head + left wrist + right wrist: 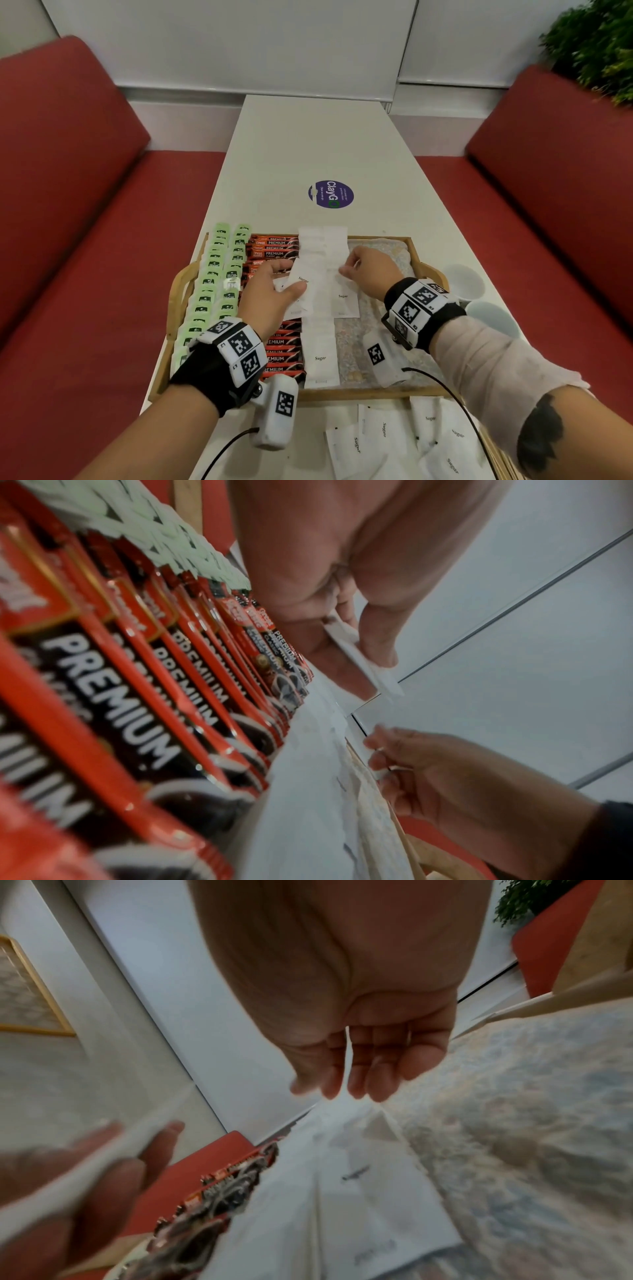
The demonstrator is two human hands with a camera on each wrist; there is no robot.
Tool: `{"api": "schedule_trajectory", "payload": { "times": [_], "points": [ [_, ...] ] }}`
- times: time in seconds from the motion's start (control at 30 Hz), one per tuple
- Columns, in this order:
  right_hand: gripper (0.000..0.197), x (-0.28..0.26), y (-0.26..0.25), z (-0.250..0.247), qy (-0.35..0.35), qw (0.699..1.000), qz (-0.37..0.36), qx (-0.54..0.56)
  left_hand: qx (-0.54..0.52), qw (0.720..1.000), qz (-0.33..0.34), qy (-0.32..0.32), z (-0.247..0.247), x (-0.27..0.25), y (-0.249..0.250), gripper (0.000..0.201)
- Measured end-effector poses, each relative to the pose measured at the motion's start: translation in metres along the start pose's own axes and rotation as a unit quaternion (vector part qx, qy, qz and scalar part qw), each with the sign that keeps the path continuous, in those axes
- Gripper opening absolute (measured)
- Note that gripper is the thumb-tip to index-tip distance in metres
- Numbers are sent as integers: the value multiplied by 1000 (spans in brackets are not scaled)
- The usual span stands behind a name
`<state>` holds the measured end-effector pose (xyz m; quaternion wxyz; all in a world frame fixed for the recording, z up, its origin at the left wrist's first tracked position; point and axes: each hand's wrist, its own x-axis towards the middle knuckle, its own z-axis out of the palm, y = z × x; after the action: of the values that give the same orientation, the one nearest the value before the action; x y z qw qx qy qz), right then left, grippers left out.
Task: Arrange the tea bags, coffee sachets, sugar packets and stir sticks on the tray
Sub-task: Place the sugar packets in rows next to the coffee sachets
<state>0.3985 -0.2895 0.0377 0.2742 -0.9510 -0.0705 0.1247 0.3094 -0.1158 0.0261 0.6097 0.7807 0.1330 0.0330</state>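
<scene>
Over the wooden tray (424,267), your left hand (270,291) pinches a white sugar packet (301,277) above the coffee sachets (274,246), while your right hand (368,270), fingers loosely curled, touches the sugar rows (337,253).

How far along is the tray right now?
Done: green tea bags and red coffee sachets lie in rows on the tray. In hand: the left hand holds several sugar packets; the right hand is at the sugar rows, grip unclear. Left: loose sugar packets on the table, bare tray space at right, and no stir sticks visible.
</scene>
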Motion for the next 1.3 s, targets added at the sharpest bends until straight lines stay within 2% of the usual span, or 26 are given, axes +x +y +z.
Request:
{"api": "schedule_trajectory", "payload": {
  "times": [0.1, 0.17, 0.23, 0.3, 0.5, 0.6, 0.8, 0.93, 1.03, 1.3],
  "points": [
    [34, -10, -14, -7, -36, 994, -52, 85, 2, 1000, -7, 16, 3, 2, -1, 31],
    [31, -17, -21, -10, -82, 987, -71, 120, -2, 1000, -8, 18, 6, 4, -3, 32],
    [22, -21, -24, -10, -96, 983, -85, 133, -2, 1000, 0, 10, 9, 4, -1, 38],
    [20, -22, -23, -10, -88, 982, -93, 142, 1, 1000, 4, -3, 11, 4, 1, 47],
    [11, -22, -18, -13, -61, 977, -65, 193, 1, 999, -1, -44, 13, 6, 1, 47],
    [9, -19, -13, -16, -40, 977, -51, 202, 9, 999, -5, -40, 11, 7, 2, 45],
    [15, -16, 2, -18, -15, 991, -23, 133, 24, 999, 29, -3, 8, 5, 10, 35],
    [9, -14, 13, -14, -44, 996, 14, 82, 13, 999, 46, -4, 7, 4, 12, 34],
    [12, -13, 20, -8, -54, 997, 28, 39, 14, 999, 51, 9, 8, 5, 9, 33],
    [15, -13, 19, 10, -65, 996, 47, 44, 33, 998, 56, 22, 6, 6, 5, 30]
  ]
}}
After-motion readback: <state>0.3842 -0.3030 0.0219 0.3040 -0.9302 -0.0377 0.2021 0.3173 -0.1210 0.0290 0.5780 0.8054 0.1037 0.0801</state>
